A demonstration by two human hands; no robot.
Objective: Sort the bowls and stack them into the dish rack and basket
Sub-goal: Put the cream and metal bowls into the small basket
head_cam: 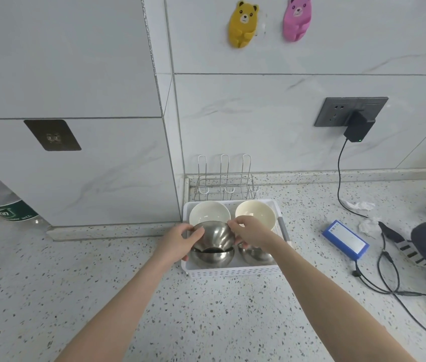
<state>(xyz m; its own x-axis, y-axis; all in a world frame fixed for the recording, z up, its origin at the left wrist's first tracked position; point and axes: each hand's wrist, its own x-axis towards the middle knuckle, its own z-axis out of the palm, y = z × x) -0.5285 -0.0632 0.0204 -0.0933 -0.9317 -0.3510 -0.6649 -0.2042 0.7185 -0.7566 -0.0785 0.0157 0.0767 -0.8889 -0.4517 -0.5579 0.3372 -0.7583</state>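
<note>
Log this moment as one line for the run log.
both hands: left hand and right hand hold tilted steel bowl | over steel bowl in white basket | wire rack: empty

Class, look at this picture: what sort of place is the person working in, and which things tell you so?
Most likely a home kitchen counter. Clues: the speckled stone countertop against tiled walls, a white basket of bowls with a wire dish rack behind it, and bear-shaped holders on the wall.

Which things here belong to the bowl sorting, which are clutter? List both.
Job: steel bowls, white bowls, basket, rack, left hand, right hand.
Clutter: charger, blue box, bottle, tissues.
</note>
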